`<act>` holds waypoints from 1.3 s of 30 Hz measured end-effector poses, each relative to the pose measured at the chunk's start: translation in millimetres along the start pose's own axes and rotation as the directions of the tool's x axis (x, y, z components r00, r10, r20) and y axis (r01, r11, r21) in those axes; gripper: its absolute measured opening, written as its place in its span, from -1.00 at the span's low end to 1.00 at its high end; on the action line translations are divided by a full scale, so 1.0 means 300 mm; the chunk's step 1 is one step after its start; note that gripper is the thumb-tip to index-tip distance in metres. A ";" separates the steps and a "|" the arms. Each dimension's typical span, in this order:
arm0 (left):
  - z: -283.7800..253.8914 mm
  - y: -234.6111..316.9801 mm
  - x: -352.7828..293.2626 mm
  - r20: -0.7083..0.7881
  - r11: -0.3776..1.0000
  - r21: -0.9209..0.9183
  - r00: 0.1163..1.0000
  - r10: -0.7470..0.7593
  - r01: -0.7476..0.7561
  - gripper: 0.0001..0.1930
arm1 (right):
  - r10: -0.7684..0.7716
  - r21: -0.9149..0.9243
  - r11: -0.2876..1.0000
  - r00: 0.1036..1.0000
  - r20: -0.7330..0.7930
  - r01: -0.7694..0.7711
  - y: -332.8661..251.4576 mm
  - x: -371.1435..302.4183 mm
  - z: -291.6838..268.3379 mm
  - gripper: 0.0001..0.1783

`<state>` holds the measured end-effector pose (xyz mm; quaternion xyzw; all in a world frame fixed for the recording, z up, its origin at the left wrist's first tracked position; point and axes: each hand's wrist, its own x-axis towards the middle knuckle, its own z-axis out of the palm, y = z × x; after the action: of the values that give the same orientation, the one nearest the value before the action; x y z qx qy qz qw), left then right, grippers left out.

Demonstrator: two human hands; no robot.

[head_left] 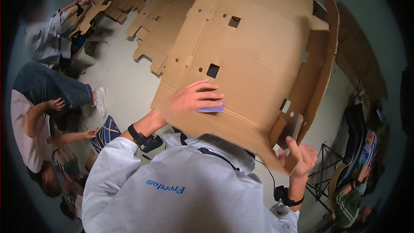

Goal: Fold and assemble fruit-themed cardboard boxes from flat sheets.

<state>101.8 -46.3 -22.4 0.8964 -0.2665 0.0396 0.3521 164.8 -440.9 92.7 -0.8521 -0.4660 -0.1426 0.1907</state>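
A large brown cardboard sheet, creased and partly folded up, lies in front of me, with square and round holes punched along its left part. My left hand rests on its near left area, fingers bent over a flat purple object. Only one edge of that object shows, and its kind is unclear. At the near right corner my right hand grips the raised cardboard edge, thumb up. A small white piece sits beside that thumb; the rest of those fingers is partly hidden behind the cardboard.
The cardboard's right side wall stands up. More cut cardboard sheets lie on the floor beyond, to the left. People sit at the left and lower right. A dark folding stand is right of my right hand.
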 end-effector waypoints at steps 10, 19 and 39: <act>0.072 -0.016 -0.012 -0.059 0.994 0.105 0.998 0.009 -0.002 -0.55 | 0.034 0.193 0.972 0.899 0.436 -0.130 -0.067 0.125 0.239 -0.85; 0.060 -0.004 -0.160 -0.210 0.864 0.276 0.904 -0.372 0.420 -0.26 | 0.729 0.379 0.602 0.677 0.100 -0.703 -0.020 -0.019 0.316 0.05; -0.305 0.203 -0.099 -0.147 0.786 0.036 0.782 -0.606 0.617 -0.21 | 0.742 0.696 0.044 0.490 0.458 -0.716 0.021 -0.049 0.295 -0.11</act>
<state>56.3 -10.5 75.7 0.9436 0.0633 -0.0088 0.3249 168.2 -414.4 6.8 -0.7587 0.0287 0.2020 0.6187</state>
